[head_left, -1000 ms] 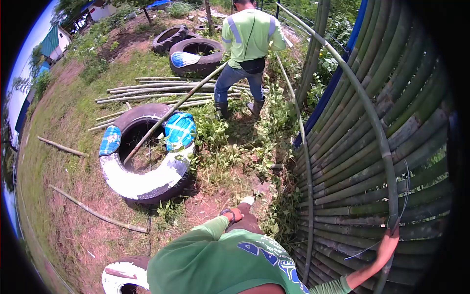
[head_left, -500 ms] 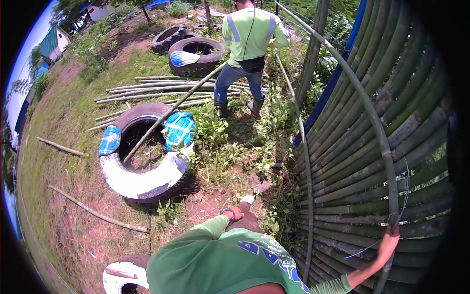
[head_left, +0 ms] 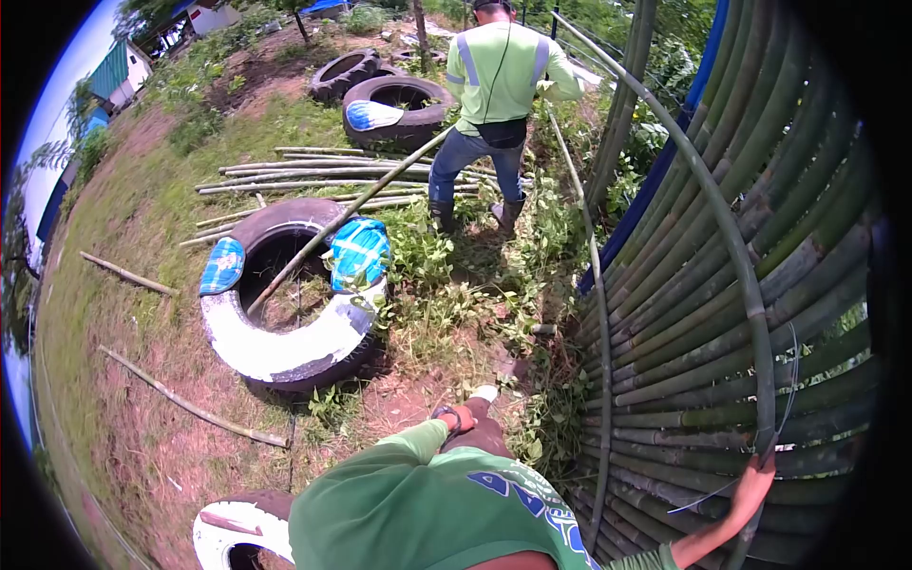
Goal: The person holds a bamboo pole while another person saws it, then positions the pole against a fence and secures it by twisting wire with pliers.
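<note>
- The bamboo fence [head_left: 760, 285] is filling the right side of the view, its canes packed close together, with a blue sheet [head_left: 665, 161] showing behind them further along
- A long bamboo pole [head_left: 719, 223] is running across the face of the fence, from near the co-worker down to the person's right hand; it is lying against the canes like a cross rail
- A co-worker [head_left: 503, 66] in a bright yellow-green shirt is standing at the far end of the fence, back turned, hands not clearly showing
- A white-painted tyre [head_left: 285, 351] is lying on the grass to the left, with blue cloth draped on its rim and a cane slanting across it; loose poles [head_left: 323, 173] are lying in a row beyond it
- The right hand [head_left: 753, 486] is reaching out to the fence and gripping the long bamboo pole, fingers wrapped on it just where the wire meets it
- The left hand [head_left: 458, 418] is resting on the person's thigh, well apart from the fence; I cannot tell whether its fingers are curled or spread
- A thin wire [head_left: 787, 380] is looping up from beside the right hand across the canes, with a loose tail trailing below
- As I am reading it, the rail is being lashed to the fence at this spot; the next move is calling for the pole to be pressed flat on the canes while the wire is drawn snug, likely with both hands
</note>
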Demonstrator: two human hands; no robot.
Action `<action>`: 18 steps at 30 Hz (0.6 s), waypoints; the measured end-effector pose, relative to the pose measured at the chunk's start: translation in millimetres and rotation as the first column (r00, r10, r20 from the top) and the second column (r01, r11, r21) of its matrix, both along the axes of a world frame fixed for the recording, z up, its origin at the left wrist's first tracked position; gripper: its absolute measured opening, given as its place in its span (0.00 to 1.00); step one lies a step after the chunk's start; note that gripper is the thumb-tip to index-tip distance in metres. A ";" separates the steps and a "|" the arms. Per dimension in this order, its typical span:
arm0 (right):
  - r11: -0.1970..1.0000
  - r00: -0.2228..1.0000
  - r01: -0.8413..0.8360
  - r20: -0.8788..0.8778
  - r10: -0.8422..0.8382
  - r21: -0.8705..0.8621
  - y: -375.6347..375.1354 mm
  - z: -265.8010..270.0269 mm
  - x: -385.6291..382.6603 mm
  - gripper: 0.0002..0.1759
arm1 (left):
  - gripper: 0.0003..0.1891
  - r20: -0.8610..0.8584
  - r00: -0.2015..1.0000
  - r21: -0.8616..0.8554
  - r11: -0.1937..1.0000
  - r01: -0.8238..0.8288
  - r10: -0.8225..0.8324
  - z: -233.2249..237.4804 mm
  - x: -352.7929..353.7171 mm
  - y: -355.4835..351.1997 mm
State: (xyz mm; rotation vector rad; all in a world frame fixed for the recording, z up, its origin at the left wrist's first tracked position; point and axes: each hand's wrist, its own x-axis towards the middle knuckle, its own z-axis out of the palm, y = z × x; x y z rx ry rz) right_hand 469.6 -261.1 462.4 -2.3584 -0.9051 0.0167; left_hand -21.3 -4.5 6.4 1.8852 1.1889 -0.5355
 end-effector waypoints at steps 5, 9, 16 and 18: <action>0.999 0.999 0.041 0.009 -0.041 -0.025 -0.9 -2.2 2.6 0.30 | 0.24 0.006 1.000 0.026 1.000 0.000 0.000 11.4 0.8 -0.7; 1.000 0.999 0.024 0.029 -0.024 0.012 -1.0 -5.4 3.8 0.30 | 0.23 0.006 1.000 0.006 1.000 -0.027 0.027 3.7 0.9 -0.9; 1.000 1.000 0.021 0.013 -0.021 -0.007 5.3 7.7 -9.5 0.29 | 0.23 0.023 0.999 0.013 1.000 -0.024 0.024 4.9 -0.4 -2.1; 0.999 0.999 0.032 -0.001 -0.032 -0.019 6.5 8.7 -11.2 0.29 | 0.23 0.024 0.999 0.013 0.999 -0.031 0.030 0.0 -1.1 -2.2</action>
